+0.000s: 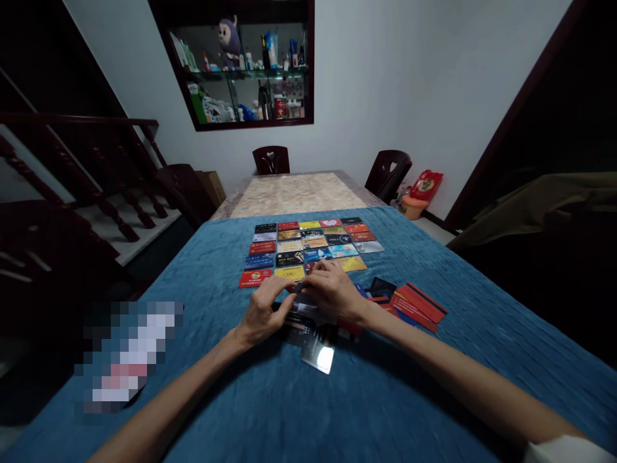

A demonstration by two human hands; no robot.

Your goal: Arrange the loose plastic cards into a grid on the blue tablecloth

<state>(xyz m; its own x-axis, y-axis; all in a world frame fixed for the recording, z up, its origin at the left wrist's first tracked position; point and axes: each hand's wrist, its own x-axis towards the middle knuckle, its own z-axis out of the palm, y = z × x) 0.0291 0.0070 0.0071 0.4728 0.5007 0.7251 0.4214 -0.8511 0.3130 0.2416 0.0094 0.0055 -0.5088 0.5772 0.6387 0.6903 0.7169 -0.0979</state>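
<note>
My left hand (pixel 267 310) and my right hand (pixel 332 289) meet just below the rows of cards, fingers bent and fingertips close together. Between them is a dark card (pixel 299 287), pinched by both hands and mostly hidden by the fingers. Under and beside the hands lie loose black cards, one a shiny dark card (pixel 319 347) reflecting light. Rows of plastic cards in many colours lie face up beyond, with a red card (pixel 255 278) at the near left and a yellow card (pixel 289 273) beside it. Right of my right hand, red cards (pixel 419 305) overlap blue and black ones.
A blue cloth (pixel 216 399) covers the near part of the table; the patterned tabletop (pixel 294 191) shows beyond. A blurred-out object (pixel 135 357) lies at left. Chairs, such as the far chair (pixel 270 161), stand around. A glass-shelved cabinet (pixel 245 71) is in the wall.
</note>
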